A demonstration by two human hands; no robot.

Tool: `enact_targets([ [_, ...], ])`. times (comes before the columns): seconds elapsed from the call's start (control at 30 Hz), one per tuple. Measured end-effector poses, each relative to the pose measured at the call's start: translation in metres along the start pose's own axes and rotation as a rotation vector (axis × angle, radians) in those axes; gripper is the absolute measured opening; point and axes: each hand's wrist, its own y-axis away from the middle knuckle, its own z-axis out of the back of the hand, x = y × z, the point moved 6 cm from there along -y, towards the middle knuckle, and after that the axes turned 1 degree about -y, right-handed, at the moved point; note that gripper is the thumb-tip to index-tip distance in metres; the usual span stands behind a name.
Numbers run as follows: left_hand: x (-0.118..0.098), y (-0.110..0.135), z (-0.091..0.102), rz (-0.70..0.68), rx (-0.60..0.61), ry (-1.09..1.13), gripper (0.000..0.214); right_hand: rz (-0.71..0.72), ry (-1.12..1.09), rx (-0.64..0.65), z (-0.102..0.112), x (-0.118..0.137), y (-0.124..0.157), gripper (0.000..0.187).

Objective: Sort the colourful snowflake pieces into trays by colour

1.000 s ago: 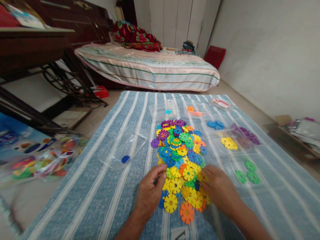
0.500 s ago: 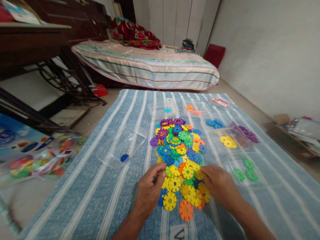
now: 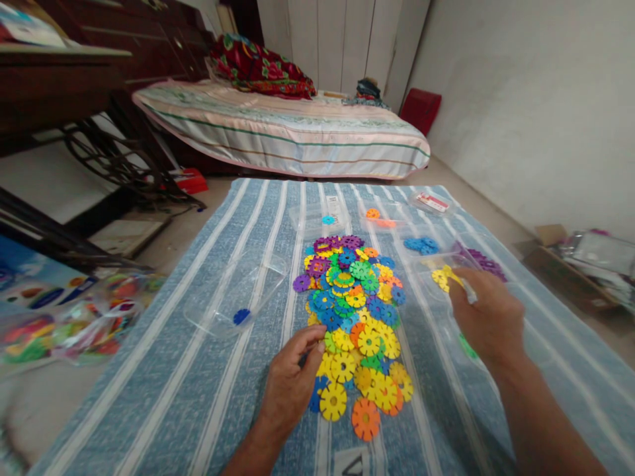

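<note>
A pile of notched plastic discs (image 3: pixel 343 365) in yellow, blue, green, orange and purple lies on the striped cloth. My left hand (image 3: pixel 294 373) rests at the pile's left edge, fingers curled, with a small gap between thumb and forefinger and nothing visible in it. Over the clear box of yellow discs (image 3: pixel 439 279), my right hand (image 3: pixel 489 317) pinches a yellow disc (image 3: pixel 453 277), partly covered by the fingers. That hand and forearm hide most of the green discs (image 3: pixel 466 346) in the nearer box.
More clear boxes hold blue discs (image 3: pixel 421 246), purple discs (image 3: pixel 483 263), orange discs (image 3: pixel 373 214) and a light blue disc (image 3: pixel 328 220). At left, one box contains a dark blue disc (image 3: pixel 241 317). A lidded box (image 3: pixel 430 203) stands at the far right corner.
My right hand has moved from the pile's right edge to the yellow box, now with a yellow disc in its fingers. My left hand has stayed by the pile.
</note>
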Motion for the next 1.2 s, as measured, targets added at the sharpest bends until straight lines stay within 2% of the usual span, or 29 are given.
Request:
enact_targets([
  [0.07, 0.000, 0.000, 0.000, 0.002, -0.001, 0.001, 0.022, 0.038, -0.105, 0.156, -0.009, 0.013, 0.011, 0.018],
  [0.2, 0.001, 0.002, 0.001, 0.005, 0.000, -0.004, 0.022, 0.065, -0.231, 0.571, -0.037, 0.050, 0.052, 0.018],
  [0.3, 0.001, 0.002, 0.001, 0.009, 0.000, -0.004, 0.023, 0.048, -0.215, 0.692, -0.048, 0.066, 0.072, 0.019],
  [0.47, -0.001, 0.000, 0.000, 0.002, -0.007, 0.002, 0.022, -0.001, -0.174, 0.713, -0.053, 0.065, 0.078, 0.029],
  [0.63, 0.000, 0.000, 0.000, -0.005, -0.003, 0.001, 0.022, -0.017, -0.188, 0.727, -0.055, 0.062, 0.080, 0.021],
  [0.8, 0.000, 0.001, 0.000, -0.001, 0.006, -0.008, 0.023, 0.028, -0.192, 0.697, -0.054, 0.065, 0.081, 0.018],
  [1.07, -0.007, 0.000, 0.002, -0.001, -0.007, 0.007, 0.021, 0.191, -0.282, 0.536, -0.049, 0.068, 0.082, 0.021],
  [1.2, -0.007, 0.000, 0.002, 0.001, -0.015, 0.025, 0.022, 0.176, -0.340, 0.411, -0.040, 0.068, 0.077, 0.021],
])
